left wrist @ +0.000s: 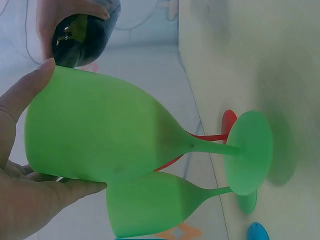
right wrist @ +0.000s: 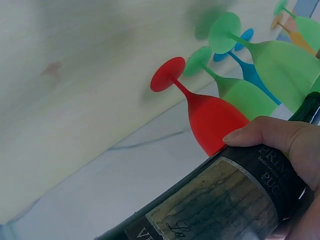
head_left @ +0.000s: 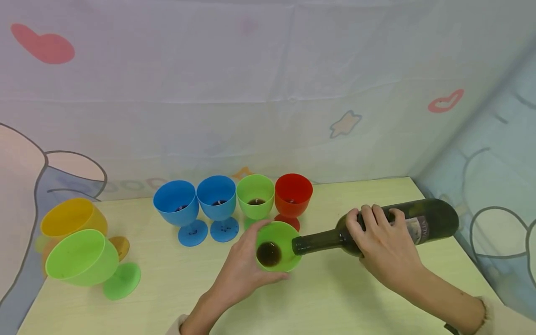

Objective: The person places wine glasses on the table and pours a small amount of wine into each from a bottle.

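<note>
My left hand (head_left: 240,267) holds a green plastic goblet (left wrist: 100,125) by its bowl, thumb and fingers on either side near the rim. Dark liquid lies in the bottom of that bowl. A dark green wine bottle (head_left: 435,218) is tilted nearly level in my right hand (head_left: 387,244), which grips it around the shoulder. Its mouth reaches over the goblet's right rim. In the right wrist view the bottle's label (right wrist: 215,200) shows, with the thumb lying across the glass above it. Whether liquid is flowing cannot be made out.
Behind the held goblet stand two blue goblets (head_left: 175,197), another green goblet (head_left: 251,186) and a red goblet (head_left: 299,190) in a row, each with some dark liquid. At the left are a yellow goblet (head_left: 94,218) and a green goblet (head_left: 90,272). A printed cloth (head_left: 209,116) hangs behind the table (head_left: 167,298).
</note>
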Tool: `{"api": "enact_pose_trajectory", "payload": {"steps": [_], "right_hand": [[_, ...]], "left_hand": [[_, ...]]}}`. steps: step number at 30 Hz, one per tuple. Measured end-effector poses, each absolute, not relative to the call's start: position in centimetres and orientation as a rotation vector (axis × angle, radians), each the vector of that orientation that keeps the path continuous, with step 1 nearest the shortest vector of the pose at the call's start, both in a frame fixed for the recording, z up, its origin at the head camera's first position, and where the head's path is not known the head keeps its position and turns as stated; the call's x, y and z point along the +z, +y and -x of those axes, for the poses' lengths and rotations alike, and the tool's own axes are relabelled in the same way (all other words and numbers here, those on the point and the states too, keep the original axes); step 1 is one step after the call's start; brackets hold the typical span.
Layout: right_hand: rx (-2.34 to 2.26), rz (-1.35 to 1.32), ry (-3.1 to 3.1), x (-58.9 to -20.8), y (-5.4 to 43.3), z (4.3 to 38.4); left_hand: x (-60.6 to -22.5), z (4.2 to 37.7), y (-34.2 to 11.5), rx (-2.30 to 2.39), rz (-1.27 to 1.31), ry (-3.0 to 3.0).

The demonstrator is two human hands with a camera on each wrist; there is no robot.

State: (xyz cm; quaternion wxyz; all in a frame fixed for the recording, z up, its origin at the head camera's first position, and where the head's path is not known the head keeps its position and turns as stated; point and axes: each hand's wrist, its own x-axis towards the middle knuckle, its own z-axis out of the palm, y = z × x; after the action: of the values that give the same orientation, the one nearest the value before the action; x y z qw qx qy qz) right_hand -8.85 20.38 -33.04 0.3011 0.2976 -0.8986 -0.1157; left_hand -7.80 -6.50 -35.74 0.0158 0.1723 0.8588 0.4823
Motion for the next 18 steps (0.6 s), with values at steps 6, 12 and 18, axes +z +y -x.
{"api": "enact_pose_trajectory", "payload": {"steps": [6, 12, 18], "right_hand": [[-0.228, -0.754, -2.424, -33.7, 20.3, 8.6], [-0.108, -0.638, -2.590, -34.2, 20.6, 8.4], [0.142, -0.489, -2.725, -34.2, 21.6, 8.6]], "left_hand": [[-35.8, 7.8, -6.8, 1.522, -0.541, 2.671], [-35.7, 7.8, -7.4, 1.600, -0.454, 2.621], [-35.9, 7.7, -9.0, 1.593, -0.261, 2.644]]}}
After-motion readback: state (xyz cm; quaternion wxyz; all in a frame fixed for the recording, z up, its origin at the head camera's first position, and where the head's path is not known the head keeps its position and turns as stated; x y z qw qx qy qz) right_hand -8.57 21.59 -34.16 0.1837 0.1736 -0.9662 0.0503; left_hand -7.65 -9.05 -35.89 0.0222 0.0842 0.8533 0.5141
